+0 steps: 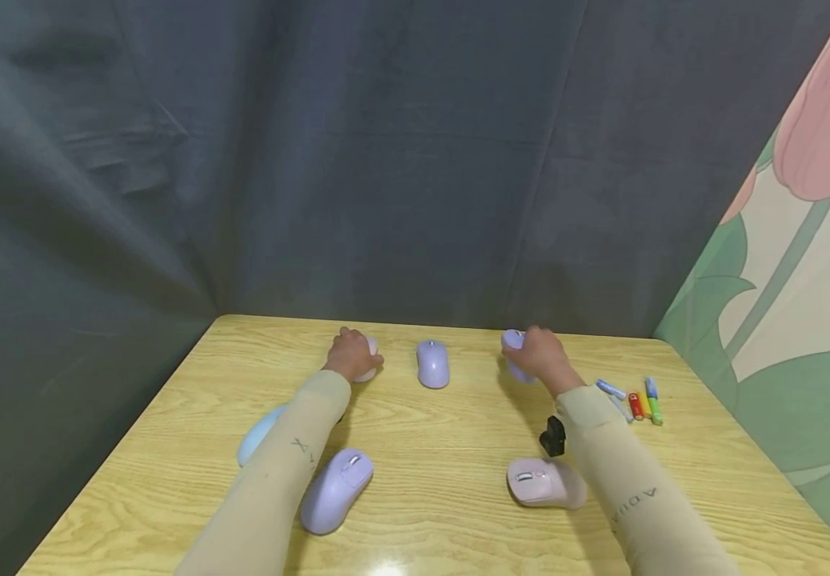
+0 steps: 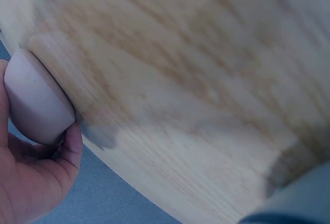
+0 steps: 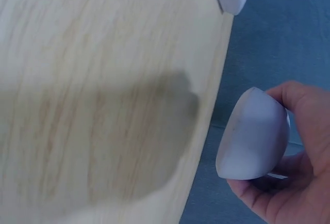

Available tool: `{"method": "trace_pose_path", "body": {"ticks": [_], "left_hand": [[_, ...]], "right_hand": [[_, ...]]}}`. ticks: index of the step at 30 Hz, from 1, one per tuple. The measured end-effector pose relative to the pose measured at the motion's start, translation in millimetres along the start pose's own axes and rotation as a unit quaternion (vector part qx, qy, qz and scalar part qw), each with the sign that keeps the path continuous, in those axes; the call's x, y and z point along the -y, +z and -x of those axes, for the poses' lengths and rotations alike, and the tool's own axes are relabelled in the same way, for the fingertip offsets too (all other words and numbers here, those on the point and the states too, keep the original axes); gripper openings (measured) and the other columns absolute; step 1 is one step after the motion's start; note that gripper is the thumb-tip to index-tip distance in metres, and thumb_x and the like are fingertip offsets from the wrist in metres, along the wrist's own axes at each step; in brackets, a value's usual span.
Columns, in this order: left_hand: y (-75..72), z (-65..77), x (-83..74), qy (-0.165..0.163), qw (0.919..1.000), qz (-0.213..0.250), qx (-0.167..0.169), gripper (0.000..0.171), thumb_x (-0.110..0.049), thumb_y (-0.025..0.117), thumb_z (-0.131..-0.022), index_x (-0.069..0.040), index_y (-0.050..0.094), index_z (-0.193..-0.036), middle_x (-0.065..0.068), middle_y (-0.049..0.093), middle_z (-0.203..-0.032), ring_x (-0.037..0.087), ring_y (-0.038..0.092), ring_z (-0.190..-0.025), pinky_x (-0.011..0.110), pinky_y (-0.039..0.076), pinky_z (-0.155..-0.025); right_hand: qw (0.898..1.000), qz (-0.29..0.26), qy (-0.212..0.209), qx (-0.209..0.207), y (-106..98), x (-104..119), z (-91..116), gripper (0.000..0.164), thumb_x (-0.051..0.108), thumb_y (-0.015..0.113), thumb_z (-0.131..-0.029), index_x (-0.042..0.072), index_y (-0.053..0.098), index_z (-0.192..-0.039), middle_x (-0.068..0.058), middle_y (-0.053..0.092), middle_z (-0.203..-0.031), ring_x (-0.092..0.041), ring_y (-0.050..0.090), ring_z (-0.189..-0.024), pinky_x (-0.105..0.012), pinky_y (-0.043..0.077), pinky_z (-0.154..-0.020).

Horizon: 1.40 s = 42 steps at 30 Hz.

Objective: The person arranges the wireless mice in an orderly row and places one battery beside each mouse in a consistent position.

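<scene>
Table [image 1: 458,432] holds, near its far edge, a pale pinkish mouse [image 2: 38,97] gripped by the left hand [image 1: 350,354], while the right hand [image 1: 543,352], well apart, clasps a lilac mouse [image 1: 514,339], apparently lifted, with 1 similar mouse [image 1: 432,364] between them and 3 other mice [image 1: 336,490] nearer the camera.

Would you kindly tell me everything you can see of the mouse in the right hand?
The mouse is pale lilac, with a smooth, rounded shell that looks like plastic and a flatter underside. In the head view, a small dark detail near its far end may be the scroll wheel. The right hand grips it by its sides, hiding part of it. It is near the far edge of the table and appears lifted, apart from the tabletop in the right wrist view.
</scene>
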<state>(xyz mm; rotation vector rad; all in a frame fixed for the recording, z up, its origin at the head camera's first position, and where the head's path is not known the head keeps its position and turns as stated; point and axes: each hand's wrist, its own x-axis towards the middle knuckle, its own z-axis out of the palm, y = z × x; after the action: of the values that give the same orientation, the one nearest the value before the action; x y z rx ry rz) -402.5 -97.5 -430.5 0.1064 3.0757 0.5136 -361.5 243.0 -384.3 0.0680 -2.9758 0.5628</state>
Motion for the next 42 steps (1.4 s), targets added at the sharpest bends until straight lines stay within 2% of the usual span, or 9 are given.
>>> {"method": "trace_pose_path", "body": {"ticks": [7,14,22,29,42], "left_hand": [[1.4,-2.4,2.1,-0.002,1.0000,0.004,-0.004,0.067,-0.042,0.067,-0.088,0.012,0.051,-0.125,0.022,0.046,-0.110,0.034,0.052,-0.097,0.043,0.052,-0.077],[2.0,-3.3,-0.6,-0.002,1.0000,0.000,0.002,0.067,-0.042,0.066,-0.088,0.011,0.051,-0.126,0.022,0.045,-0.110,0.033,0.051,-0.097,0.042,0.052,-0.077],[-0.7,1.1,-1.9,0.006,0.9999,-0.015,0.001,0.067,-0.042,0.064,-0.089,0.012,0.051,-0.126,0.023,0.045,-0.110,0.032,0.051,-0.095,0.042,0.052,-0.076],[-1.6,2.8,-2.4,0.002,1.0000,-0.008,0.002,0.068,-0.041,0.066,-0.089,0.013,0.050,-0.127,0.023,0.045,-0.111,0.033,0.051,-0.097,0.043,0.052,-0.077],[-0.6,3.0,-1.4,-0.003,1.0000,-0.009,-0.002,0.070,-0.043,0.065,-0.089,0.013,0.048,-0.128,0.024,0.045,-0.113,0.034,0.051,-0.099,0.043,0.052,-0.079]], "right_hand": [[1.000,0.000,0.020,0.017,11,3,-6,0.057,0.034,0.058,-0.091,-0.019,0.051,-0.110,-0.034,0.054,-0.105,-0.042,0.056,-0.091,-0.049,0.048,-0.078],[0.999,-0.003,0.029,0.019,22,-1,-8,0.047,0.032,0.057,-0.092,-0.014,0.059,-0.100,-0.029,0.058,-0.097,-0.038,0.057,-0.087,-0.048,0.049,-0.075],[0.998,-0.012,0.047,0.029,32,-3,-6,0.054,0.033,0.054,-0.094,-0.017,0.054,-0.113,-0.033,0.055,-0.106,-0.044,0.055,-0.096,-0.053,0.047,-0.083],[0.998,-0.005,0.055,0.041,36,-3,-4,0.061,0.034,0.050,-0.097,-0.022,0.044,-0.121,-0.036,0.049,-0.112,-0.046,0.052,-0.101,-0.055,0.043,-0.089],[0.997,0.008,0.053,0.055,45,-5,-5,0.063,0.033,0.051,-0.095,-0.022,0.040,-0.124,-0.038,0.044,-0.115,-0.053,0.046,-0.109,-0.057,0.041,-0.092]]}}
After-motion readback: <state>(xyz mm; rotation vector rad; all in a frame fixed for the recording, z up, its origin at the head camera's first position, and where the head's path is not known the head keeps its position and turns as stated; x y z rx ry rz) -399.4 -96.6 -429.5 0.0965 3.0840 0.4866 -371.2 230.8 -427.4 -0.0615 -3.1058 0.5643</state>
